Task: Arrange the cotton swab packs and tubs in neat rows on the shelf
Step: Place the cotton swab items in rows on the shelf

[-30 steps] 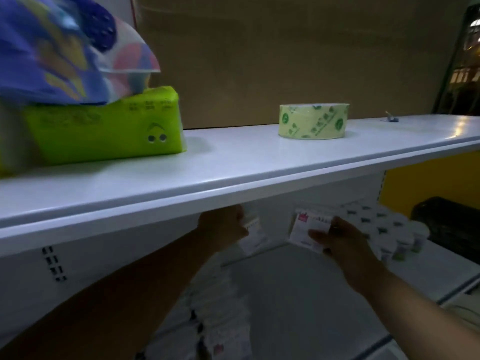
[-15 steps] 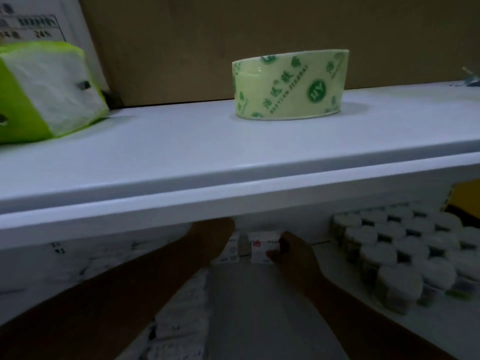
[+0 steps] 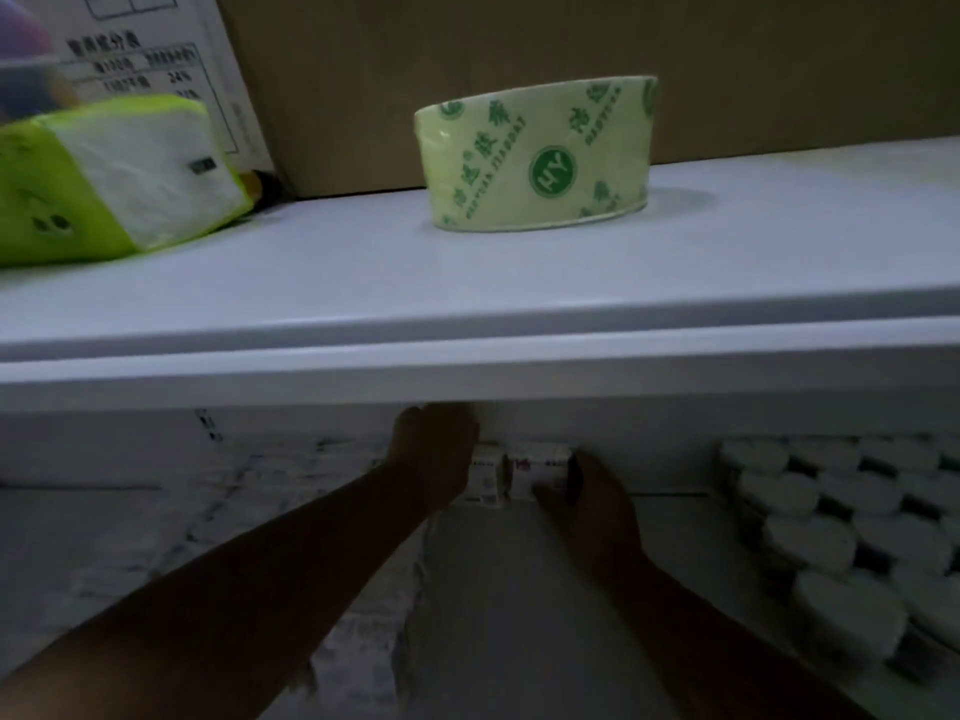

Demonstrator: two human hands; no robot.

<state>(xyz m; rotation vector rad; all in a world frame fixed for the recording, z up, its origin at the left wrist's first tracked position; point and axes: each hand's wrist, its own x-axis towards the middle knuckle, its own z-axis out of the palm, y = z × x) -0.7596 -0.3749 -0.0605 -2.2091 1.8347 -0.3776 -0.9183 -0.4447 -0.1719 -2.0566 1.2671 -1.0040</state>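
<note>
**Lower shelf** (image 3: pixel 519 589): a bare lane runs from the near edge to the back wall, between the two forearms.

**Flat packs** (image 3: pixel 363 662): swab packs lie in rows left of the lane. Their print is too dim to read.

**Tubs** (image 3: pixel 810 532): round white-lidded tubs stand in close rows right of the lane, well apart from the hands.

**Right hand** (image 3: pixel 597 506): at the far end of the lane, and the nearer of the two hands. The thumb lies across the front of the right pack (image 3: pixel 537 470) and the fingers are at its right side, so it pinches the pack.

**Left hand** (image 3: pixel 434 454): slightly farther in, with its back to the camera, against the left side of the left pack (image 3: pixel 488 472). The fingers are hidden, so I cannot tell whether it grips.

**Key relation:** both packs stand upright with the long axis vertical, side by side and touching or nearly so. They sit at the back wall, straight ahead and between the hands. Any squaring-up would likely be a short inward press from either side.

**Change:** a second ago the packs were held tilted and apart, above the shelf. Half a second ago they were already close together, and now they stand at the back.

**Upper shelf** (image 3: pixel 467 283): above it carries a tape roll (image 3: pixel 540 153), a green tissue pack (image 3: pixel 104 184) and a cardboard box (image 3: pixel 467 44).
</note>
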